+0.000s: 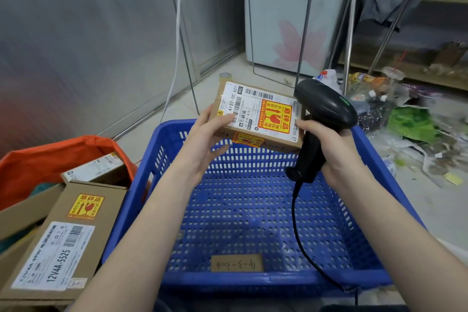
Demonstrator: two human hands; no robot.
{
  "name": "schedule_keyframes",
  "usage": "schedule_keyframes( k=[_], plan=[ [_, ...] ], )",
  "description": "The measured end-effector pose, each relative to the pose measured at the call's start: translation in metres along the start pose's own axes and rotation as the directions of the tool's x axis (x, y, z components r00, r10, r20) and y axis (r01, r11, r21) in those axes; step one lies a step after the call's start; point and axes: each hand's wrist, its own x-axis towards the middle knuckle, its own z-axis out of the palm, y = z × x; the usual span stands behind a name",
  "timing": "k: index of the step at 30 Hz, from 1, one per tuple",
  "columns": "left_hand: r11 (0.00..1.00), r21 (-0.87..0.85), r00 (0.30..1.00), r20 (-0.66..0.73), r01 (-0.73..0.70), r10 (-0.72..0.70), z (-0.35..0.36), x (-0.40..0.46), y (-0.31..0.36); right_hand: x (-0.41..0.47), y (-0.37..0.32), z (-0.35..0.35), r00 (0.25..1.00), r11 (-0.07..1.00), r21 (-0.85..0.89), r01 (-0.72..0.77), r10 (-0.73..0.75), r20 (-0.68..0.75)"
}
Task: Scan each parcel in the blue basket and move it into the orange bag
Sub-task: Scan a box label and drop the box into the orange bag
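My left hand [206, 138] holds a small cardboard parcel [258, 115] above the far edge of the blue basket [243, 213]; its white label and orange fragile sticker face up. My right hand [329, 145] grips a black barcode scanner [323, 115], whose head sits right beside the parcel's right end. Inside the basket only a small cardboard tag [236, 263] shows, near the front wall. The orange bag [50, 157] stands open at the left with several cardboard parcels [68, 240] in and over it.
The scanner's black cable [301, 243] hangs down across the basket's right side. Litter and plastic wrappers [410, 124] cover the floor at the right. A metal wire frame [250, 33] and a white cabinet [291, 12] stand behind the basket. A grey wall runs along the left.
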Motion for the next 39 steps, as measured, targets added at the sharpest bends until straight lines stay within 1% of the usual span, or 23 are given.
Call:
schedule_keyframes(
  k=[3,5,9,12,14,15,17,24,29,32,39],
  plan=[
    [0.997,0.075,0.998,0.066,0.014,-0.019,0.0,-0.001,-0.002,-0.002,0.0,0.0,1.0,1.0,-0.016,0.021,-0.021,0.02],
    [0.995,0.101,0.999,0.048,-0.017,0.013,-0.002,0.001,-0.004,-0.002,0.0,-0.001,0.998,0.999,-0.028,0.017,-0.016,0.054],
    [0.999,0.02,0.994,-0.098,-0.045,0.047,-0.007,0.006,-0.008,-0.003,0.0,0.0,0.995,0.989,-0.147,0.032,-0.017,0.102],
    [0.998,0.023,0.971,-0.233,-0.059,0.062,-0.006,0.008,-0.008,-0.006,0.001,0.001,0.986,0.963,-0.267,0.04,0.004,0.165],
    [0.998,0.012,0.951,-0.303,-0.06,0.06,-0.006,0.009,-0.007,-0.007,0.001,0.002,0.981,0.954,-0.298,0.038,0.021,0.192],
    [0.998,0.008,0.947,-0.317,-0.057,0.057,-0.006,0.009,-0.007,-0.007,0.001,0.002,0.979,0.955,-0.296,0.036,0.026,0.203],
    [0.998,0.033,0.945,-0.32,-0.061,0.068,-0.006,0.008,-0.005,-0.009,0.001,0.004,0.975,0.955,-0.295,0.037,0.029,0.218],
    [0.978,0.18,0.951,-0.268,-0.106,0.152,-0.002,0.005,-0.004,-0.014,-0.004,0.009,0.964,0.953,-0.296,0.059,0.022,0.263],
    [0.957,0.262,0.958,-0.219,-0.123,0.183,-0.001,0.004,-0.005,-0.013,-0.004,0.011,0.969,0.942,-0.331,0.063,0.022,0.245],
    [0.952,0.279,0.958,-0.214,-0.127,0.19,-0.001,0.004,-0.006,-0.014,-0.005,0.011,0.971,0.929,-0.365,0.067,0.023,0.238],
    [0.949,0.284,0.956,-0.215,-0.133,0.198,0.0,0.002,-0.005,-0.016,-0.005,0.012,0.975,0.924,-0.377,0.065,0.022,0.222]
  ],
)
